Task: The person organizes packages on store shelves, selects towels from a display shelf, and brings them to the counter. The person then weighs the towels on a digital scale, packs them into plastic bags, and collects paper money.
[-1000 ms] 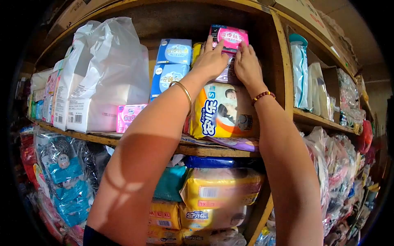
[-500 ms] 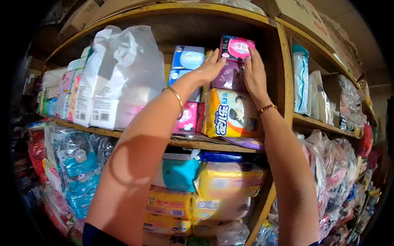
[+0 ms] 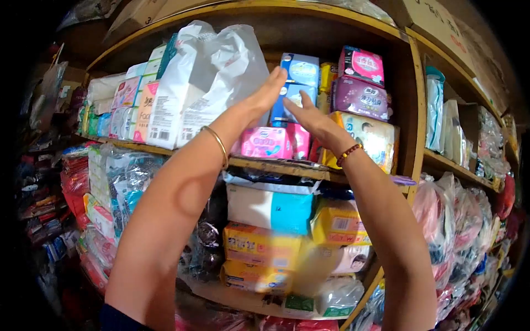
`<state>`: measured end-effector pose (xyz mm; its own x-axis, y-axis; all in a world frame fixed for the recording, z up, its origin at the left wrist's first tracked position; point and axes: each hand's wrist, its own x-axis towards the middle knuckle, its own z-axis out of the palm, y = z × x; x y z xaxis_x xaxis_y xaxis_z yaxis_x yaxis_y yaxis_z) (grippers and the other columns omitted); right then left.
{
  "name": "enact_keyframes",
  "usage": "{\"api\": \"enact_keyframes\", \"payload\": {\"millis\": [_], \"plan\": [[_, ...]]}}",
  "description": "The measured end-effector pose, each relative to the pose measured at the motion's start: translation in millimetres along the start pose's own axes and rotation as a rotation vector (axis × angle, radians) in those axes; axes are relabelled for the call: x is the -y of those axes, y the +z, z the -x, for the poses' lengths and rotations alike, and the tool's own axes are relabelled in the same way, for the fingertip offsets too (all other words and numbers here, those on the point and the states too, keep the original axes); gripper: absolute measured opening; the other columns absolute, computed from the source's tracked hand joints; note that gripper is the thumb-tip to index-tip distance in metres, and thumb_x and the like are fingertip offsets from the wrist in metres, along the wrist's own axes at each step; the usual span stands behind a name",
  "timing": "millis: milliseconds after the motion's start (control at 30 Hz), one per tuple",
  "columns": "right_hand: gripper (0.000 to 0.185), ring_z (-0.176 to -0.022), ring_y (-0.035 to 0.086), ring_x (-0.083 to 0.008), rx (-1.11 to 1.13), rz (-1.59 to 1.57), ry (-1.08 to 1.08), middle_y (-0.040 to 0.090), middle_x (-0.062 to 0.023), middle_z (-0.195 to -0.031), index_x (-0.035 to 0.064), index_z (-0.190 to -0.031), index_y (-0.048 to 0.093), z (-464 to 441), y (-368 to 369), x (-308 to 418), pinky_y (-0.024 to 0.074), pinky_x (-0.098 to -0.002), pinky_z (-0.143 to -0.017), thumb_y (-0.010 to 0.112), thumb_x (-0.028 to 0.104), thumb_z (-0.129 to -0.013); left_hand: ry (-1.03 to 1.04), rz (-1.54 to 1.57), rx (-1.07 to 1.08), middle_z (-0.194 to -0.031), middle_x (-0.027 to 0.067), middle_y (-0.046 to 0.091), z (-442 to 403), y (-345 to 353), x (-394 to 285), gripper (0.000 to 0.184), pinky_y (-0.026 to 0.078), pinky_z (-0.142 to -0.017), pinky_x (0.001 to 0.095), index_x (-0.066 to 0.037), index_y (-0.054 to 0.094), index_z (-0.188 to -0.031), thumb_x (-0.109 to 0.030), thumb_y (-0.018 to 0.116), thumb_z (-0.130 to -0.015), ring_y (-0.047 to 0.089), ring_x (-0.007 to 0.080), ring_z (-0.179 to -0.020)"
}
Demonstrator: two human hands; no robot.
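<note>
My left hand (image 3: 266,98), fingers stretched out, is at the left side of two stacked blue packs. The upper blue pack (image 3: 301,69) sits on the lower blue pack (image 3: 292,92). My right hand (image 3: 320,126) is open in front of the lower pack, thumb and fingers apart; whether it touches is unclear. Below lie pink sanitary pad packs (image 3: 266,142). To the right, a pink pack (image 3: 361,65) rests on a purple pack (image 3: 360,97), above a yellow and white diaper pack (image 3: 371,138) beside my right wrist.
A large white plastic bag (image 3: 212,71) of boxes stands left on the wooden shelf (image 3: 287,165). A wooden upright (image 3: 418,110) bounds the right side. Below are a white and teal pack (image 3: 268,207) and stacked yellow packs (image 3: 259,245). Bagged goods (image 3: 452,220) hang at right.
Both hands have moved from the pink and purple stack to the blue packs on its left. The view has shifted left. The pink and purple packs now stand untouched.
</note>
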<state>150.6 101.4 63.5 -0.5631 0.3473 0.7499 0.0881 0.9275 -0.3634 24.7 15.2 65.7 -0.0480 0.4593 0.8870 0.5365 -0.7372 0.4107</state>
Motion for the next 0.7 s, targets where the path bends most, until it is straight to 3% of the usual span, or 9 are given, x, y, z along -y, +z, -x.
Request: {"api": "enact_keyframes", "payload": {"millis": [67,133,167,267,333,400,467,600,700], "plan": [[0.099,-0.138,0.022,-0.0338,0.215,0.202,0.197,0.020,-0.0280,-0.147,-0.0033,-0.145,0.006,20.4,4.8,20.9,0.0252,-0.0417,-0.109,0.053,0.059,-0.084,-0.141,0.071,0.012,-0.155,0.0061,0.000,21.4,5.1,-5.4,0.073,0.002,-0.114,0.0394,-0.013,0.006,-0.149,-0.057,0.027,-0.094,-0.002,0.0200,-0.142],[0.100,-0.125,0.041,-0.0332,0.261,0.470,0.093,0.038,-0.0282,-0.137,-0.0061,-0.143,0.014,10.0,17.6,0.2,0.0371,-0.0392,-0.101,0.062,0.054,-0.081,-0.111,0.088,0.019,-0.155,0.0076,-0.001,34.2,1.9,6.5,0.078,0.004,-0.114,0.0435,-0.012,0.006,-0.148,-0.062,0.027,-0.093,-0.002,0.0234,-0.142],[0.095,-0.104,0.054,-0.0274,0.335,0.358,0.144,0.052,-0.0249,-0.121,-0.0083,-0.140,0.024,0.9,19.6,-11.6,0.0463,-0.0345,-0.086,0.069,0.048,-0.078,-0.070,0.079,0.040,-0.155,0.0079,-0.001,37.3,0.1,14.7,0.079,0.005,-0.114,0.0445,-0.011,0.006,-0.148,-0.062,0.027,-0.092,-0.003,0.0240,-0.142],[0.084,-0.094,0.055,-0.0234,0.332,0.468,0.203,0.057,-0.0198,-0.112,-0.0064,-0.137,0.033,2.2,14.6,-11.6,0.0479,-0.0324,-0.079,0.069,0.043,-0.079,-0.057,0.057,0.054,-0.155,0.0076,0.002,56.1,-1.8,9.3,0.077,0.006,-0.113,0.0432,-0.010,0.007,-0.148,-0.060,0.028,-0.093,0.000,0.0240,-0.142],[0.077,-0.092,0.056,-0.0221,0.321,0.552,0.250,0.059,-0.0175,-0.110,-0.0050,-0.135,0.038,4.7,12.6,-2.4,0.0485,-0.0320,-0.077,0.069,0.040,-0.080,-0.395,0.228,-0.066,-0.155,0.0079,0.006,73.5,-2.3,-6.6,0.072,0.007,-0.114,0.0367,-0.007,0.009,-0.148,-0.052,0.029,-0.096,0.004,0.0219,-0.142],[0.068,-0.092,0.056,-0.0214,0.389,0.702,0.153,0.059,-0.0164,-0.111,-0.0030,-0.131,0.042,-10.3,8.2,-24.4,0.0495,-0.0335,-0.075,0.067,0.035,-0.081,-0.198,0.266,-0.071,-0.155,0.0085,0.007,57.0,-8.1,27.3,0.070,0.008,-0.114,0.0376,-0.007,0.010,-0.148,-0.050,0.030,-0.096,0.006,0.0228,-0.142],[0.063,-0.092,0.057,-0.0211,0.403,0.733,0.115,0.059,-0.0164,-0.111,-0.0021,-0.129,0.045,-14.7,4.4,-33.2,0.0500,-0.0338,-0.074,0.066,0.033,-0.082,-0.169,0.152,-0.183,-0.149,0.0180,0.023,55.5,-6.8,33.1,0.065,0.023,-0.110,0.0390,-0.004,0.021,-0.144,-0.047,0.029,-0.096,0.025,0.0296,-0.137],[0.062,-0.078,0.059,-0.0165,0.441,0.508,0.155,0.063,-0.0093,-0.093,0.0003,-0.132,0.041,-2.0,7.8,-23.7,0.0495,-0.0292,-0.066,0.065,0.029,-0.082,-0.189,0.150,-0.188,-0.147,0.0201,0.026,51.1,-8.0,38.5,0.065,0.025,-0.109,0.0386,-0.003,0.023,-0.144,-0.047,0.030,-0.096,0.026,0.0325,-0.136],[0.063,-0.074,0.059,-0.0156,0.358,0.653,-0.026,0.063,-0.0073,-0.085,0.0013,-0.133,0.040,-32.5,17.5,-62.9,0.0498,-0.0288,-0.062,0.066,0.025,-0.082,-0.184,0.107,-0.206,-0.146,0.0216,0.029,49.3,-7.3,41.8,0.065,0.027,-0.107,0.0386,-0.002,0.026,-0.142,-0.048,0.029,-0.096,0.030,0.0333,-0.134]]}}
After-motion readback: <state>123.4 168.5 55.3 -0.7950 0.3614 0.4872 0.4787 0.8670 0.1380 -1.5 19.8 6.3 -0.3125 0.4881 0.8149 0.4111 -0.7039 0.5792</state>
